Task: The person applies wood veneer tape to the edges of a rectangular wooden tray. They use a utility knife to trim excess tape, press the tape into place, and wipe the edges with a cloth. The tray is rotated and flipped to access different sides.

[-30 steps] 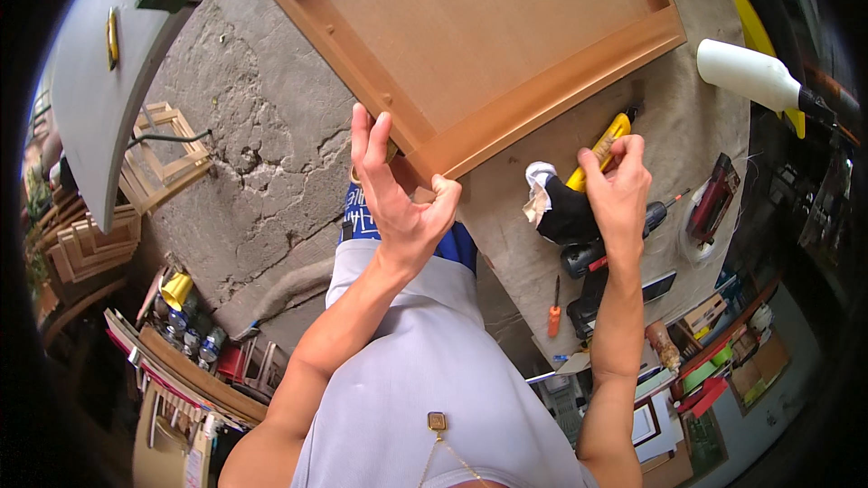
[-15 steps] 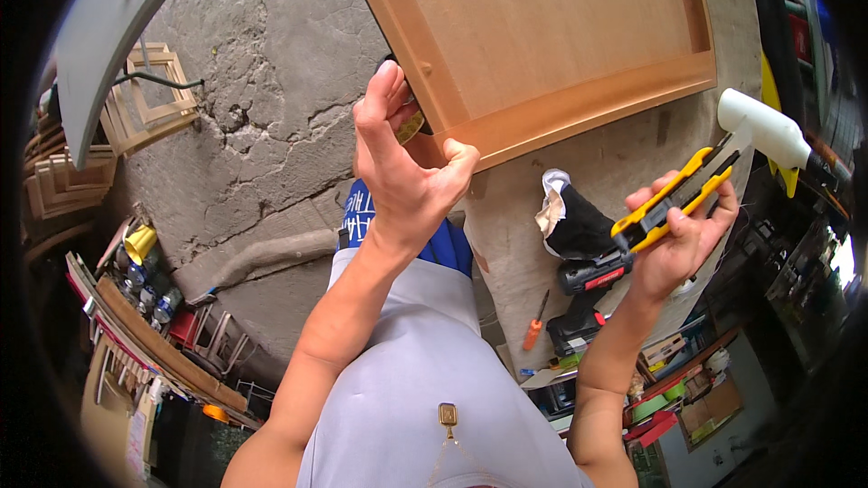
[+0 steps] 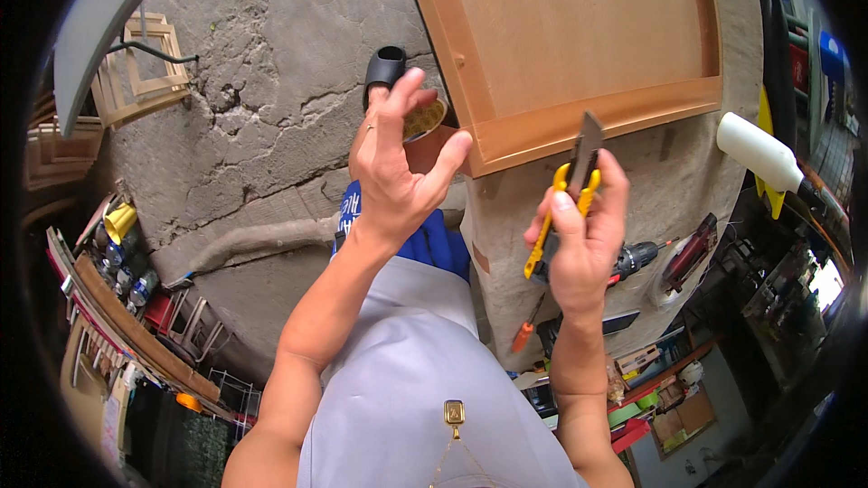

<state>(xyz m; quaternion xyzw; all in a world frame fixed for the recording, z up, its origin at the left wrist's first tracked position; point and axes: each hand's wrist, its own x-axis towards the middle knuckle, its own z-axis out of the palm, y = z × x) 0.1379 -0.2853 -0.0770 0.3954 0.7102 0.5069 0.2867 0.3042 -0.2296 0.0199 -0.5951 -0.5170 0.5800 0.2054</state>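
Note:
My left hand is raised with fingers apart beside the near-left corner of a brown wooden tray-like panel. A round gold-and-yellow item sits behind those fingers; whether they touch it I cannot tell. My right hand grips a yellow-and-black utility knife, its broad blade pointing up, just below the panel's front rim. The panel lies on a cloth-covered bench. A drill is partly hidden by my right hand, and an orange screwdriver lies below it.
A white bottle-shaped item and a dark red tool are at the right. A grey curved board and wooden frames stand left over cracked concrete. My sandalled foot shows beside the bench. Assorted clutter fills the lower left.
My right hand has lifted the yellow knife from the bench and turned it blade-up, most recently moving left. My left hand stays near the panel's corner, which appears further right in view.

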